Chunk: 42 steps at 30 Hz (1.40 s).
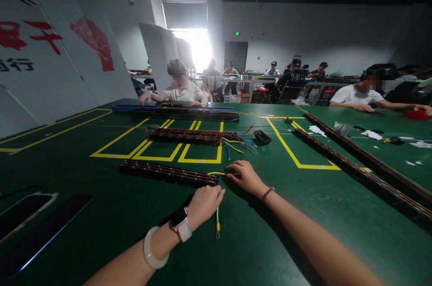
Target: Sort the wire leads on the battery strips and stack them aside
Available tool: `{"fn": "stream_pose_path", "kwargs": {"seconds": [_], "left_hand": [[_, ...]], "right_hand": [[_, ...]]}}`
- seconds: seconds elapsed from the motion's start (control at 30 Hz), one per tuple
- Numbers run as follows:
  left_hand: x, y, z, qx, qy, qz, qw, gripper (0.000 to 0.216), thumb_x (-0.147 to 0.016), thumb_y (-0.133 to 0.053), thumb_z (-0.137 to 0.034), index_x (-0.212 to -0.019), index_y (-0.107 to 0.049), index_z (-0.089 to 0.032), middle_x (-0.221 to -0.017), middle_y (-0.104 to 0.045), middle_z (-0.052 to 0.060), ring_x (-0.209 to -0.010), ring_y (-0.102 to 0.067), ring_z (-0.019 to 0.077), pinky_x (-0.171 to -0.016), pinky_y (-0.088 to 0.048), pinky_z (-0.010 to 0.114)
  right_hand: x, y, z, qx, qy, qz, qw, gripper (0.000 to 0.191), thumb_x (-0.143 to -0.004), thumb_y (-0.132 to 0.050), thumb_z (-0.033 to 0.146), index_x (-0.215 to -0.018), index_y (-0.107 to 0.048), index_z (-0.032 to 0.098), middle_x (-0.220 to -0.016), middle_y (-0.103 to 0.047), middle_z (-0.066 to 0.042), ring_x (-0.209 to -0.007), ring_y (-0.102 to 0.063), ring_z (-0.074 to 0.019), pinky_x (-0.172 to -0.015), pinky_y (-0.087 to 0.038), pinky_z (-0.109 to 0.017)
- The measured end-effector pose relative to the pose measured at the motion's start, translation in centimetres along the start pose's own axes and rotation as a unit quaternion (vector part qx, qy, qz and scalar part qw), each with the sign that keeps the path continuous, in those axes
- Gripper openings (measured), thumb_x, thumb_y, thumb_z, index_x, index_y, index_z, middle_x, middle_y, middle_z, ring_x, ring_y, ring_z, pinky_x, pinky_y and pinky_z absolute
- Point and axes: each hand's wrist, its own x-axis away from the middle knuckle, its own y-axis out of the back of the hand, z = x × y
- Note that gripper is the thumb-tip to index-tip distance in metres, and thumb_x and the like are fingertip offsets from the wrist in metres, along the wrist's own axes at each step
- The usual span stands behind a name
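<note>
A long black track [168,173] with bright metal strips along it lies on the green table in front of me. At its right end is my left hand [205,205], fingers curled together; what is between them is hidden. A yellow-green wire [218,223] with a ring terminal hangs out below that hand. Another yellow wire [216,173] runs from the track's end to my right hand [246,178], whose fingertips are pinched on it. Behind lies a second black track [185,136] with red, blue and yellow-green wires coming out of its right end.
A black box-shaped part [262,137] sits beyond my right hand. Long dark rails [354,169] run along the right side. A phone [50,232] and another flat dark device [25,211] lie at left. Across the table sits a person [184,90] near blue and black bars [182,112].
</note>
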Motion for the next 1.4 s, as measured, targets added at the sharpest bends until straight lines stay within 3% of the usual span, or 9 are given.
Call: {"fn": "stream_pose_path", "kwargs": {"seconds": [0.13, 0.33, 0.47, 0.63, 0.8, 0.97, 1.07, 1.2, 1.4], "left_hand": [[0.3, -0.2, -0.3, -0.065, -0.026, 0.039, 0.997, 0.038, -0.077, -0.063, -0.044, -0.05, -0.049, -0.022, -0.046, -0.035, -0.002, -0.054, -0.046, 0.0181, -0.068, -0.032, 0.029], [0.9, -0.6, -1.3, -0.148, -0.09, 0.097, 0.98, 0.044, -0.084, -0.052, -0.047, -0.05, -0.052, -0.019, -0.048, -0.047, 0.0, -0.045, -0.042, 0.0115, -0.057, -0.032, 0.026], [0.8, -0.8, -1.6, -0.044, 0.019, 0.189, 0.981, 0.048, -0.087, -0.043, -0.054, -0.059, -0.055, -0.017, -0.05, -0.053, 0.0, -0.039, -0.046, 0.0099, -0.044, -0.032, 0.022], [0.4, -0.9, -1.5, 0.155, 0.103, 0.27, 0.945, 0.046, -0.087, -0.042, -0.054, -0.073, -0.058, -0.012, -0.056, -0.059, 0.003, -0.043, -0.056, 0.0114, -0.043, -0.038, 0.02], [0.3, -1.0, -1.1, 0.302, 0.181, 0.256, 0.9, 0.035, -0.088, -0.047, -0.045, -0.096, -0.056, -0.012, -0.079, -0.066, 0.008, -0.054, -0.064, 0.0144, -0.052, -0.048, 0.025], [0.1, -1.1, -1.1, 0.419, 0.245, 0.213, 0.848, 0.036, -0.093, -0.04, -0.042, -0.107, -0.052, -0.012, -0.098, -0.066, 0.012, -0.062, -0.065, 0.0132, -0.06, -0.05, 0.025], [0.0, -1.2, -1.0, 0.45, 0.253, 0.182, 0.837, 0.037, -0.094, -0.036, -0.045, -0.108, -0.051, -0.014, -0.093, -0.067, 0.009, -0.058, -0.064, 0.0123, -0.057, -0.048, 0.024], [-0.3, -1.6, -0.7, 0.469, 0.26, 0.132, 0.834, 0.037, -0.093, -0.039, -0.05, -0.093, -0.054, -0.016, -0.073, -0.065, 0.003, -0.052, -0.061, 0.0122, -0.052, -0.046, 0.023], [-0.6, -1.9, 0.0, 0.467, 0.274, 0.102, 0.834, 0.038, -0.094, -0.04, -0.043, -0.074, -0.054, -0.014, -0.058, -0.059, 0.001, -0.046, -0.056, 0.0099, -0.047, -0.043, 0.02]], "right_hand": [[0.0, 0.2, 1.8, -0.043, -0.016, 0.034, 0.998, 0.04, -0.081, -0.064, 0.042, -0.115, -0.061, 0.021, -0.11, -0.061, -0.009, -0.104, -0.053, -0.0214, -0.091, -0.037, -0.036], [0.2, -0.7, 2.9, -0.028, -0.036, 0.079, 0.996, 0.057, -0.074, -0.069, 0.045, -0.123, -0.056, 0.02, -0.114, -0.061, -0.01, -0.107, -0.052, -0.0234, -0.093, -0.035, -0.037], [0.0, 0.0, 2.0, 0.013, -0.078, 0.106, 0.991, 0.054, -0.072, -0.07, 0.05, -0.116, -0.062, 0.02, -0.103, -0.064, -0.009, -0.1, -0.054, -0.0243, -0.086, -0.037, -0.035], [-0.5, 1.2, 1.1, 0.001, -0.064, 0.155, 0.986, 0.033, -0.071, -0.073, 0.045, -0.094, -0.071, 0.022, -0.089, -0.067, -0.006, -0.087, -0.058, -0.0205, -0.076, -0.04, -0.03], [-0.5, 1.3, 1.6, -0.101, -0.101, 0.169, 0.975, 0.013, -0.078, -0.065, 0.027, -0.086, -0.069, 0.018, -0.079, -0.069, -0.002, -0.068, -0.062, -0.0131, -0.058, -0.041, -0.021], [-0.4, 2.1, 4.0, 0.077, -0.065, 0.149, 0.984, 0.01, -0.083, -0.057, 0.018, -0.085, -0.067, 0.018, -0.082, -0.069, -0.005, -0.072, -0.063, -0.0156, -0.06, -0.039, -0.023], [-0.1, 2.3, 5.8, 0.188, 0.0, 0.154, 0.97, 0.008, -0.083, -0.058, 0.02, -0.087, -0.064, 0.015, -0.086, -0.068, -0.01, -0.078, -0.063, -0.0196, -0.067, -0.04, -0.027], [0.4, 1.5, 7.7, 0.244, 0.072, 0.154, 0.955, 0.011, -0.086, -0.054, 0.016, -0.093, -0.062, 0.013, -0.087, -0.066, -0.013, -0.082, -0.06, -0.0218, -0.071, -0.041, -0.031], [1.2, 1.1, 8.7, 0.259, 0.084, 0.151, 0.95, 0.015, -0.085, -0.056, 0.015, -0.097, -0.063, 0.011, -0.087, -0.065, -0.013, -0.081, -0.06, -0.0229, -0.07, -0.042, -0.033]]}}
